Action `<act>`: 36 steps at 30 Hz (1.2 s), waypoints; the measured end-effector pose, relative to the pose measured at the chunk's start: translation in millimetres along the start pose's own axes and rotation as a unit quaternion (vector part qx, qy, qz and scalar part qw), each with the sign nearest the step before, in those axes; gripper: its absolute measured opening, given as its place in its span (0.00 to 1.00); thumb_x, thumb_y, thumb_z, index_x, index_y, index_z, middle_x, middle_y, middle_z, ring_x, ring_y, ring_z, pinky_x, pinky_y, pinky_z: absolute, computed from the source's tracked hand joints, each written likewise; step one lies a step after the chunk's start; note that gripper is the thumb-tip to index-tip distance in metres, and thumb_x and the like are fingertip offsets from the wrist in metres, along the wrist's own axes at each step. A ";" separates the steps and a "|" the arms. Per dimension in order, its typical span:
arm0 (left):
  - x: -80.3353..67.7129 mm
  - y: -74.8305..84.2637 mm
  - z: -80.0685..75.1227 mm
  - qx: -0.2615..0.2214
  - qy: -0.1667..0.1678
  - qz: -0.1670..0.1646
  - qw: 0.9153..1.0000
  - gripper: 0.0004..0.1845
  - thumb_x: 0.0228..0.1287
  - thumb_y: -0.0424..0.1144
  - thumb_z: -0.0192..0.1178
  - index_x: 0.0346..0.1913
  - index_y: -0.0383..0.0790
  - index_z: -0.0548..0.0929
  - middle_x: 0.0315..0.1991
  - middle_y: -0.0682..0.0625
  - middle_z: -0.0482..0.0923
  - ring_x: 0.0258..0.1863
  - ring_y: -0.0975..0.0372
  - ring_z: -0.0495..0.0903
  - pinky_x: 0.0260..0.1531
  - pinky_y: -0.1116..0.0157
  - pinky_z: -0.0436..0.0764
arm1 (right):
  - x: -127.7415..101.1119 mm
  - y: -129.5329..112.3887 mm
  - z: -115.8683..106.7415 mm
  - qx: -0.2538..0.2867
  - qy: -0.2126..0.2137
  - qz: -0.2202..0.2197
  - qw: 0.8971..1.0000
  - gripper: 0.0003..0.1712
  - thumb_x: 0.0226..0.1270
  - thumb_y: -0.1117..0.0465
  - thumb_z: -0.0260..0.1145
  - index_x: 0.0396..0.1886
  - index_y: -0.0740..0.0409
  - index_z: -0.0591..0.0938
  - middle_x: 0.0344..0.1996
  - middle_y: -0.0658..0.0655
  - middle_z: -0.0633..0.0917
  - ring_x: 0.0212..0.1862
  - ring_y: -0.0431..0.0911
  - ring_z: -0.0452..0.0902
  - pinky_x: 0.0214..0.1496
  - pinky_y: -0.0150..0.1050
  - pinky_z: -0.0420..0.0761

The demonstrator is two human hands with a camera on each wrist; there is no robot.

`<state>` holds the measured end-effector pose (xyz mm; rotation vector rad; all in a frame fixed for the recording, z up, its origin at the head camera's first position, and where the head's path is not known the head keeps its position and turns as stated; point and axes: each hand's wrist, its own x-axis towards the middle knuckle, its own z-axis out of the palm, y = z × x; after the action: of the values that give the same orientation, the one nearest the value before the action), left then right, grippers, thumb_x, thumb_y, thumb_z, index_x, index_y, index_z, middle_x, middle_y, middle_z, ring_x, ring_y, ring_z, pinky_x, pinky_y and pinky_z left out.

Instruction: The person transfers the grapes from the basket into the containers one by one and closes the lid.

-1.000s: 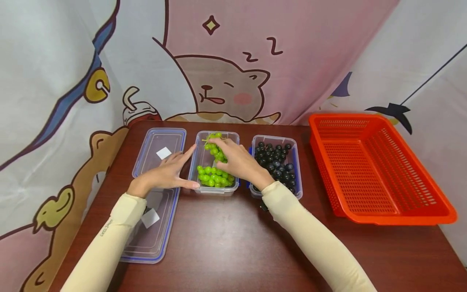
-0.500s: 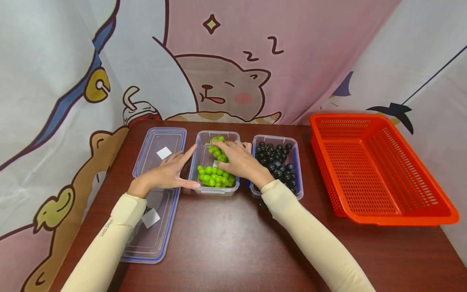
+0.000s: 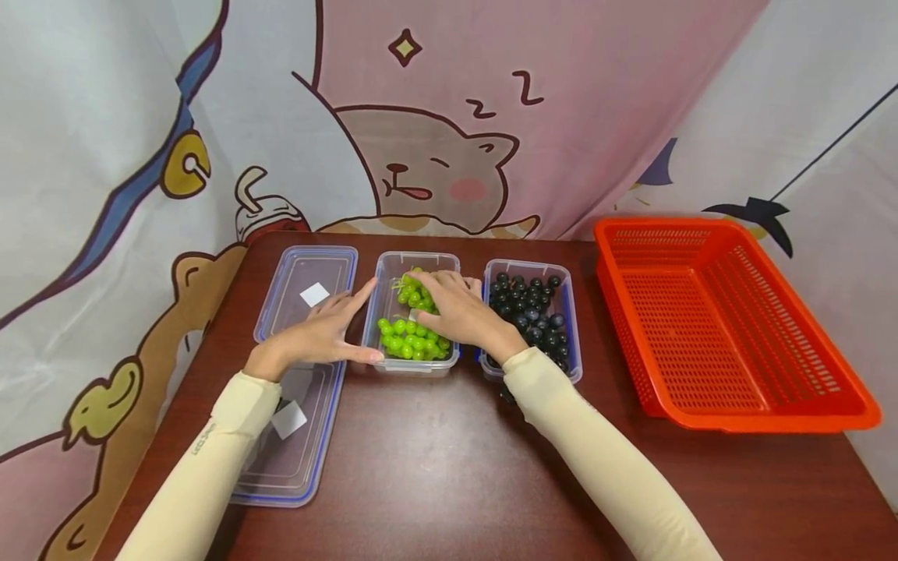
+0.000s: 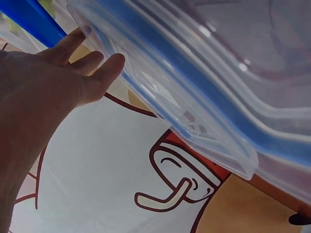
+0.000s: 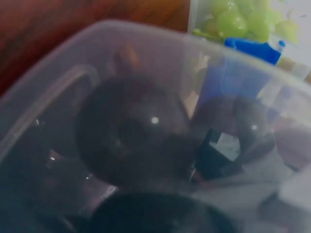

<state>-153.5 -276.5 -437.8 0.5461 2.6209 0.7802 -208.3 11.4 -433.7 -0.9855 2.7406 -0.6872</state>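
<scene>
In the head view, a clear plastic box [image 3: 372, 335] holds green grapes, one bunch [image 3: 414, 340] lying at its front. My right hand [image 3: 457, 308] reaches into the back of this box and grips a second green bunch [image 3: 412, 291], partly covered by the hand. My left hand [image 3: 316, 336] spreads its fingers along the box's left side, thumb tip at the front corner. To the right stands a matching box [image 3: 577, 343] of black grapes [image 3: 531, 312], under my right wrist. The right wrist view shows black grapes [image 5: 133, 131] up close through clear plastic.
Two clear lids with blue seals, a back lid [image 3: 289, 300] and a front lid [image 3: 309, 460], lie under and beside my left arm. A red plastic basket [image 3: 691, 417] stands at the right. A printed cloth [image 3: 596, 117] hangs behind the brown table [image 3: 421, 467].
My right hand has brought the gripped green bunch slightly forward and lower in the box. The left hand keeps its place.
</scene>
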 end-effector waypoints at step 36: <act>-20.2 6.8 -2.3 -0.003 0.100 0.039 0.994 0.59 0.68 0.65 0.72 0.91 0.56 0.48 0.87 0.39 0.50 0.85 0.38 0.48 0.75 0.27 0.51 | -52.7 -21.4 1.7 0.202 0.145 0.039 0.968 0.52 0.77 0.41 0.68 0.90 0.48 0.53 0.86 0.60 0.56 0.83 0.59 0.58 0.77 0.68 0.64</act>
<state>-135.2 -281.4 -427.6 0.5991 2.7920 0.9101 -155.0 29.6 -425.9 -0.7273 2.6796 -1.4035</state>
